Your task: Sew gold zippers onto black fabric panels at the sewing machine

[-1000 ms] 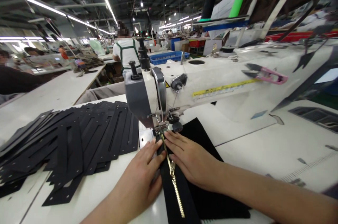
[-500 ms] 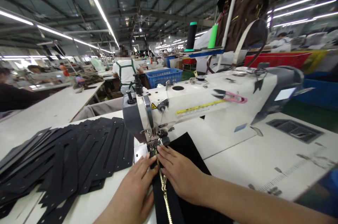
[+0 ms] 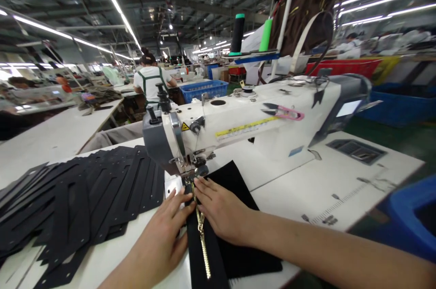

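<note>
We look down at a zipper (image 3: 205,252) with shiny gold metal teeth, running lengthwise along a narrow, matte black strip (image 3: 197,264), its upper end just in front of the presser foot of a smooth white sewing machine (image 3: 245,107). A wider black panel (image 3: 248,259), flat and straight-edged, lies beside the strip, partly under our right forearm. To the left, thin black slotted pieces (image 3: 71,207) with small punched holes overlap in a fanned pile on the smooth white table (image 3: 269,207). Our left hand (image 3: 166,223) comes in from the lower left, palm down, fingertips reaching the strip's left edge, thumb bent beneath. Our right hand (image 3: 221,209) angles in opposite, fingers extended together along the zipper's right side. Both hands are unclenched, resting on the work; we cannot tell whether the left thumb pinches anything.
</note>
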The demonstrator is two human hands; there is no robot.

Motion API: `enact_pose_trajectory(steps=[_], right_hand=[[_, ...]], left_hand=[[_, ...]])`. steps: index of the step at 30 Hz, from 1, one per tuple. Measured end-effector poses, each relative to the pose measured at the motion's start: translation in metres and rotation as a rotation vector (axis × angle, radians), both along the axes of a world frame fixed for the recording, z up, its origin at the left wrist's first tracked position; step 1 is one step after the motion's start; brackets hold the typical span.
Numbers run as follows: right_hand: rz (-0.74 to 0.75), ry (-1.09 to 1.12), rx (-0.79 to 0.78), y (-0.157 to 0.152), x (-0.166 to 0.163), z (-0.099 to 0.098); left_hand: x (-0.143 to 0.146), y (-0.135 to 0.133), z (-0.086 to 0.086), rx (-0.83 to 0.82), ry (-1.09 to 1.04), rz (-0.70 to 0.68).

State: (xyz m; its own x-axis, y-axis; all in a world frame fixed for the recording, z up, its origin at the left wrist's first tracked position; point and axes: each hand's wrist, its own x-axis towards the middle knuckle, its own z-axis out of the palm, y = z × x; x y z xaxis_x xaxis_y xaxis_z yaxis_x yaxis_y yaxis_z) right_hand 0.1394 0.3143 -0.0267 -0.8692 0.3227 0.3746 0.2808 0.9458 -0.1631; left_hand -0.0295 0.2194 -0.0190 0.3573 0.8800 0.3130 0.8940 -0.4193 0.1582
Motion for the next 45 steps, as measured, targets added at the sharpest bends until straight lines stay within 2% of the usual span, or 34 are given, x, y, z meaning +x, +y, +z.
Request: enact_pose_trajectory(steps=[6,12,19,22,25,29,34,45], right_hand=[[0.008,0.012,-0.029,0.005,0.000,-0.002],[0.044,0.050,-0.037,0.014,-0.007,-0.009],[0.123,0.129,-0.158,0.018,-0.005,0.006],[0.085,0.139,-0.177,0.005,0.001,0.011],[-0.013,0.137,-0.196,-0.009,0.007,0.013],[-0.071,0.094,-0.128,-0.018,0.011,0.012],[0.023,0.105,-0.008,-0.017,0.014,0.004],[0.054,0.040,-0.033,-0.008,0.012,0.004]], left_hand=[[0.001,0.002,-0.001,-0.001,0.018,0.004],[0.003,0.006,0.002,0.002,0.036,0.071],[0.007,0.012,0.005,-0.009,0.060,0.117],[0.008,0.010,0.003,0.023,0.019,0.132],[0.011,0.006,0.001,0.067,0.007,0.156],[0.019,-0.002,0.001,0.138,0.066,0.180],[0.025,-0.010,-0.001,0.205,0.141,0.108],[0.024,-0.001,0.001,0.187,0.175,0.088]])
